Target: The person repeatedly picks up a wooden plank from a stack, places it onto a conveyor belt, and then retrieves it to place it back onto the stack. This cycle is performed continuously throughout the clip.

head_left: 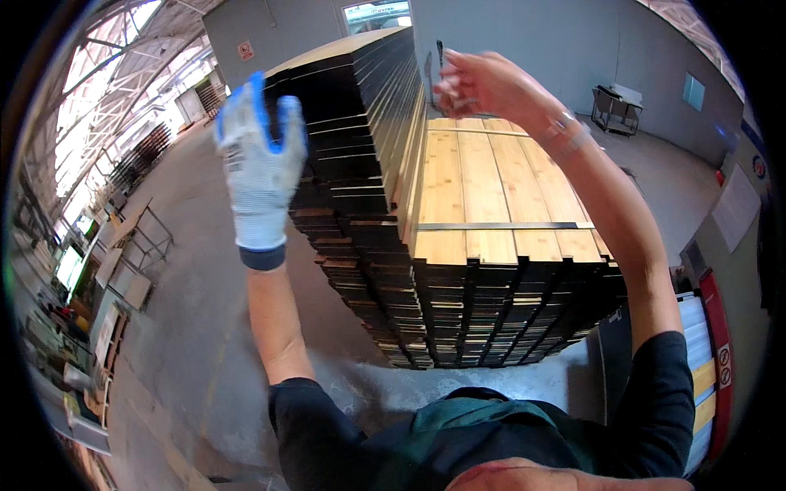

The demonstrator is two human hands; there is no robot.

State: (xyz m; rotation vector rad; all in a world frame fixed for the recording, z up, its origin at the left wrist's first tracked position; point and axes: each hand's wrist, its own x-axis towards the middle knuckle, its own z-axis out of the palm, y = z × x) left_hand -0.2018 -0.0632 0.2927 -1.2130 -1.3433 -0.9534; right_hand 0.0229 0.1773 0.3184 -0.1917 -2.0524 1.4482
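Observation:
My left hand (pixel 258 147), in a white and blue knitted work glove, is open beside the left end of a tall stack of dark-edged boards (pixel 323 131). Its thumb and fingers stand apart; whether it touches the stack cannot be told. My bare right hand (pixel 483 86) is raised over the far part of a lower stack with light wood boards (pixel 479 176) on top. Motion blurs its bent fingers, so whether they hold anything is unclear. A thin dark object (pixel 440 53) shows by its fingertips. A flat strap (pixel 499 226) crosses the boards.
Grey walls (pixel 524 41) stand behind the stacks. Worktables (pixel 123 233) line the left side of the hall. A small metal table (pixel 616 110) stands at the far right. Close on my right are a red-edged panel (pixel 716 352) and white and yellow packs (pixel 700 385).

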